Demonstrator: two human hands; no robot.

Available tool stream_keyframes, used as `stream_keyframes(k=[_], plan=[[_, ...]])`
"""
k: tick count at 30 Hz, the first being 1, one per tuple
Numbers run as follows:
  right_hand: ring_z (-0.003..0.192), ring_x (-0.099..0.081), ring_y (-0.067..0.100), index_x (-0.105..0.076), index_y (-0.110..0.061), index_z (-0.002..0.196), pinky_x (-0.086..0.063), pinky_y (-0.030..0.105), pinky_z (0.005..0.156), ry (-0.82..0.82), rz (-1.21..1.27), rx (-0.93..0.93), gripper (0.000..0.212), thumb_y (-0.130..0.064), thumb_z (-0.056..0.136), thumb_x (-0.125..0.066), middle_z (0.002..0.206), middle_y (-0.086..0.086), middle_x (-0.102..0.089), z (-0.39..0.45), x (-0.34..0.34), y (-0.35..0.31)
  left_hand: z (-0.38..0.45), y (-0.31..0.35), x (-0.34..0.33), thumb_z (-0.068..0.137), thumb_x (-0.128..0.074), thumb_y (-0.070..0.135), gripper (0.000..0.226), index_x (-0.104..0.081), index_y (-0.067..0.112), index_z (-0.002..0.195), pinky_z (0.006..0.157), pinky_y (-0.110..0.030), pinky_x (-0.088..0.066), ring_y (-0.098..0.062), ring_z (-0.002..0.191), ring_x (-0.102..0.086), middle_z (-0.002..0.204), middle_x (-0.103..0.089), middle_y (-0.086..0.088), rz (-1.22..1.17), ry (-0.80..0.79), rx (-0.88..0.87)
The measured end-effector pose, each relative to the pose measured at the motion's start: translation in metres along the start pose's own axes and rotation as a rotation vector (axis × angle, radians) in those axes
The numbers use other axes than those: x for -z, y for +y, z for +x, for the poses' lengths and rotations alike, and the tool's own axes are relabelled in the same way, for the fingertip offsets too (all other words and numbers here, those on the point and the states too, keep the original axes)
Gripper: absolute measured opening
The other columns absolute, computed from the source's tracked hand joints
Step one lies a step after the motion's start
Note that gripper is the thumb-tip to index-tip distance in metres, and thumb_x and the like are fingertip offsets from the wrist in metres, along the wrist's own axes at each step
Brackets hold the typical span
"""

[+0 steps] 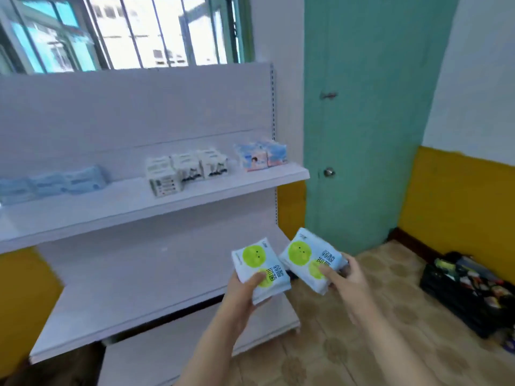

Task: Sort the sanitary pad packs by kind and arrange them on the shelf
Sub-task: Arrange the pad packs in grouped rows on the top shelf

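- White-and-pale-blue pack (257, 267) with green circles, gripped in left hand (243, 292): thumb curled over its lower front edge, fingers hidden behind.
- Matching second pack (309, 260), tilted, pinched by right hand (347, 285): thumb across the lower front, fingers wrapped round the back edge.
- Both packs held side by side, nearly touching, in front of the lower shelf (133, 296) near its right end.
- Both forearms bare, reaching up from the bottom edge of the view.
- Upper shelf (111, 207) carried three groups, well apart from the hands.
- At its left end: light blue packs (53, 181), lying flat in a row, blurred.
- Near the middle: white packs (186, 169) with dark markings, standing upright, pressed close together, one set slightly forward.
- At the right end: pink-and-blue packs (260, 157), standing upright, close to the shelf's edge.
- White back panel (139, 107) rose behind the shelves, barred window (122, 32) above it.
- Teal door (370, 121) with a round knob stood just right of the shelving.
- Yellow lower wall (457, 196) ran to the right of the door.
- Dark crate (468, 291) full of mixed colourful items sat on the patterned floor (362, 344) at the right, contents too blurred to tell apart.
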State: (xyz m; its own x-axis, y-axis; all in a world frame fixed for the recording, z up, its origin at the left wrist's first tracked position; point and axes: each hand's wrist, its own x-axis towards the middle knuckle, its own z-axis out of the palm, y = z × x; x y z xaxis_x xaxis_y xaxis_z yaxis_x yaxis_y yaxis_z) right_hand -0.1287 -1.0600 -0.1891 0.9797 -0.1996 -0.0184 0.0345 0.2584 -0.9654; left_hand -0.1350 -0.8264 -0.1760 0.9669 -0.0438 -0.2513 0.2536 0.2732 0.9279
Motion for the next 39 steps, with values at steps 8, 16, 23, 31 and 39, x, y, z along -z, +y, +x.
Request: stream_keyframes(k=[8, 16, 23, 31, 39], plan=[[0.091, -0.072, 0.017, -0.062, -0.011, 0.106, -0.055, 0.038, 0.079, -0.259, 0.021, 0.074, 0.04, -0.022, 0.072, -0.079, 0.108, 0.007, -0.074, -0.037, -0.204, -0.023, -0.069, 0.108, 0.166, 0.096, -0.06, 0.026, 0.028, -0.058, 0.021, 0.123, 0.077, -0.035, -0.058, -0.02, 0.095, -0.074, 0.107, -0.076, -0.004, -0.131, 0.179, -0.237], [0.1, -0.069, 0.027, -0.061, -0.009, 0.117, -0.053, 0.045, 0.091, -0.419, 0.082, 0.076, 0.032, -0.005, 0.086, -0.068, 0.11, 0.009, -0.073, -0.075, -0.427, 0.011, -0.112, 0.193, 0.37, 0.087, -0.07, 0.027, 0.046, -0.056, 0.013, 0.129, 0.072, -0.035, -0.06, -0.026, 0.097, -0.073, 0.11, -0.075, -0.01, -0.141, 0.397, -0.414], [0.093, -0.067, 0.024, -0.061, -0.012, 0.113, -0.058, 0.034, 0.075, -0.447, 0.104, 0.024, 0.03, 0.002, 0.087, -0.066, 0.109, 0.01, -0.071, -0.066, -0.54, 0.028, -0.106, 0.231, 0.486, 0.082, -0.077, 0.008, 0.068, -0.038, 0.031, 0.131, 0.08, -0.055, -0.058, -0.034, 0.098, -0.072, 0.119, -0.068, -0.012, -0.226, 0.517, -0.475], [0.087, -0.068, 0.022, -0.062, -0.005, 0.111, -0.056, 0.016, 0.059, -0.558, -0.022, 0.147, 0.034, 0.006, 0.08, -0.072, 0.1, 0.012, -0.073, 0.018, -0.669, 0.052, -0.022, 0.285, 0.57, 0.078, -0.083, 0.025, 0.048, -0.056, 0.014, 0.116, 0.073, -0.043, -0.056, -0.032, 0.091, -0.072, 0.099, -0.075, -0.014, -0.143, 0.679, -0.518], [0.09, -0.071, 0.014, -0.064, -0.018, 0.101, -0.058, 0.033, 0.076, -0.627, -0.214, 0.201, 0.032, -0.014, 0.075, -0.083, 0.097, -0.001, -0.075, 0.137, -0.8, 0.085, 0.088, 0.35, 0.653, 0.079, -0.081, 0.008, 0.053, -0.054, 0.019, 0.122, 0.07, -0.039, -0.061, -0.033, 0.09, -0.073, 0.105, -0.072, -0.015, -0.092, 0.75, -0.541]])
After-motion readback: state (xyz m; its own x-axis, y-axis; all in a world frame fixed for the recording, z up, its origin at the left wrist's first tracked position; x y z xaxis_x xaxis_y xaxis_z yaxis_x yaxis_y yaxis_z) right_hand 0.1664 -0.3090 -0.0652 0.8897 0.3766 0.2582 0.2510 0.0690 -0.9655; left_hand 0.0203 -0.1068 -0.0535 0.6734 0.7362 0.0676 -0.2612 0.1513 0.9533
